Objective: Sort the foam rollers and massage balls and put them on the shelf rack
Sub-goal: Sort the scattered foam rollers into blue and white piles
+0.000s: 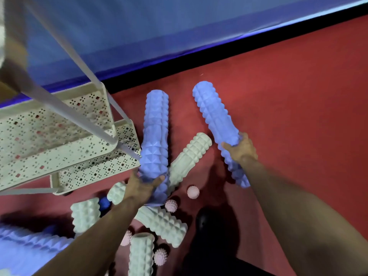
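Observation:
My left hand (142, 186) grips a long blue knobbed foam roller (156, 128) near its lower end, beside the corner of the white shelf rack (59, 140). My right hand (242, 149) grips a second blue foam roller (215, 116) round its lower half, held above the red floor. Several pale green foam rollers (189, 156) lie on the floor between and below my hands. Pink spiky massage balls (193, 192) and one dark blue ball (104, 204) lie among them.
The rack's perforated trays sit at the left with grey diagonal posts (79, 114) crossing above them. A blue wall (179, 26) with a black base strip runs behind. Another blue roller (29, 242) lies at the lower left. Red floor (298, 96) stretches to the right.

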